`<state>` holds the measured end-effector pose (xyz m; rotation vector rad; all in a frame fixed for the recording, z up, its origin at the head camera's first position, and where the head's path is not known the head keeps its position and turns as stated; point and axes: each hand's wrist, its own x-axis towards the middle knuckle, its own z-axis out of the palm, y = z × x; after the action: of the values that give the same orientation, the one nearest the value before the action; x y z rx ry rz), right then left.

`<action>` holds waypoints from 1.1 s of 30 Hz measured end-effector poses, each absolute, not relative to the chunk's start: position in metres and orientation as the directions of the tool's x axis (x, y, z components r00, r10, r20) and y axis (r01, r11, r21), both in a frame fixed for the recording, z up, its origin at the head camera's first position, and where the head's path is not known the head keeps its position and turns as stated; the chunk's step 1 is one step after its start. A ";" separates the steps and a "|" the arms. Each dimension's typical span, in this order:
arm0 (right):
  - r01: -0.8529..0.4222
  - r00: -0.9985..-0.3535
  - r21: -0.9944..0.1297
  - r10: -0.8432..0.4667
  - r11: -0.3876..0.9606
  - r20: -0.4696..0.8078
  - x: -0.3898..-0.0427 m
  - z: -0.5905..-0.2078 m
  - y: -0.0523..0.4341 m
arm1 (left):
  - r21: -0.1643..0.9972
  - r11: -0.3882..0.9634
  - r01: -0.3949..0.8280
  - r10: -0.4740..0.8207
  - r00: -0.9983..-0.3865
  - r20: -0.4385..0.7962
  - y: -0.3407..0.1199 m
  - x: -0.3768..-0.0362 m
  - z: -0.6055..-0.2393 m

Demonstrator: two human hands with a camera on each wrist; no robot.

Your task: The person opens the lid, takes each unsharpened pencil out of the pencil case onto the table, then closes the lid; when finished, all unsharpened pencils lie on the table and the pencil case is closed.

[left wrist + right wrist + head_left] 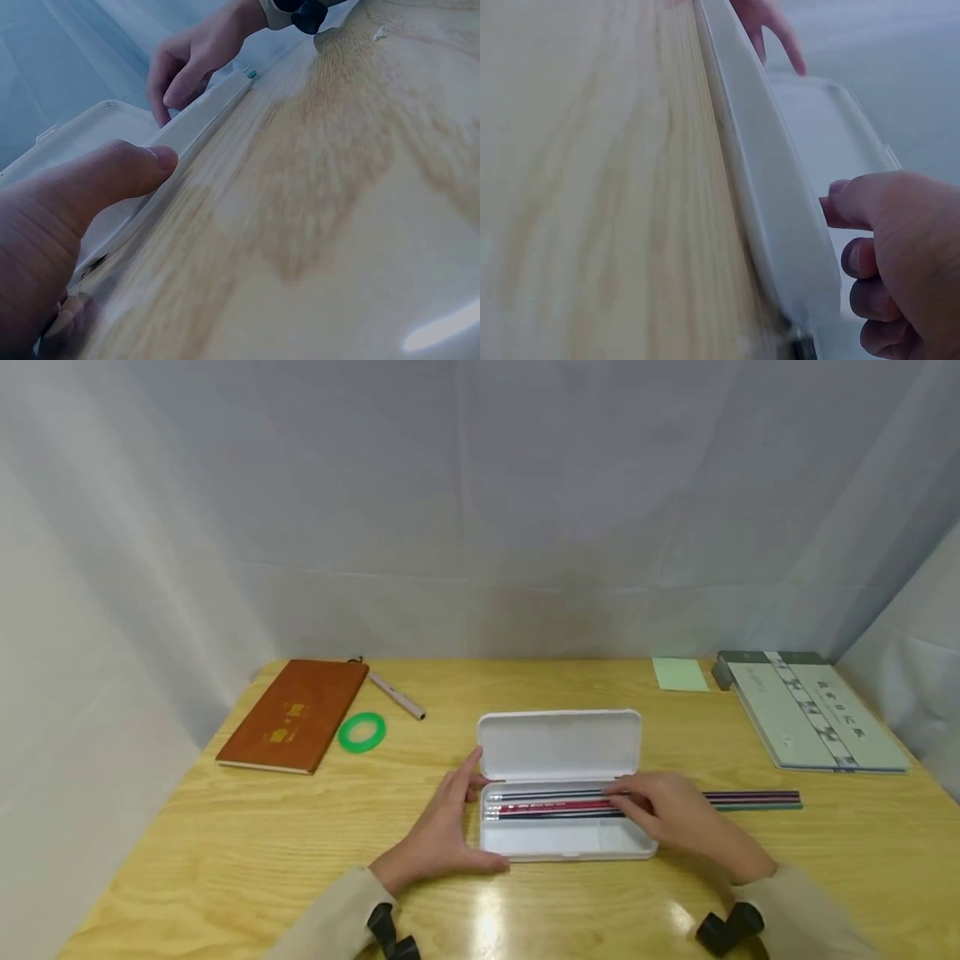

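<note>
A white pencil case [562, 842] lies open mid-table with its lid [558, 743] tipped back. Several pencils [551, 806] lie in its tray. My left hand [448, 827] rests against the case's left end, fingers straight along the side and thumb [127, 169] pressed on the front wall [191, 131]. My right hand [667, 817] reaches over the tray's right half. Its curled fingers [870, 259] close on the pencils' ends and hide them. The right wrist view shows the case rim [780, 210] and the left hand's fingers [769, 26] at the far end.
More pencils [757, 799] lie on the wooden table [225, 843] right of the case. At the back left are a brown notebook [296, 714], a green tape ring [362, 732] and a pen [397, 696]. Green sticky notes [679, 674] and a pale green book [813, 714] sit back right.
</note>
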<state>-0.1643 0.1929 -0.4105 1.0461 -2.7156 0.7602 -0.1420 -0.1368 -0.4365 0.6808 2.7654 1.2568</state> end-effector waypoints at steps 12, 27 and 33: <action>-0.587 -0.801 -0.378 -0.582 0.716 0.142 -0.173 -0.407 0.163 | 0.715 0.579 0.392 0.415 -0.896 0.155 -0.135 -0.143 -0.437; -0.595 -0.796 -0.379 -0.586 0.709 0.151 -0.169 -0.394 0.168 | 0.713 0.579 0.395 0.407 -0.898 0.168 -0.135 -0.143 -0.438; -0.558 -0.827 -0.391 -0.532 0.732 0.185 -0.162 -0.390 0.198 | 0.706 0.589 0.394 0.398 -0.901 0.171 -0.136 -0.143 -0.439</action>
<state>-0.1625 0.1980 -0.3895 0.9029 -2.8670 0.6765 -0.1428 -0.1363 -0.4388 0.6968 2.7961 1.2397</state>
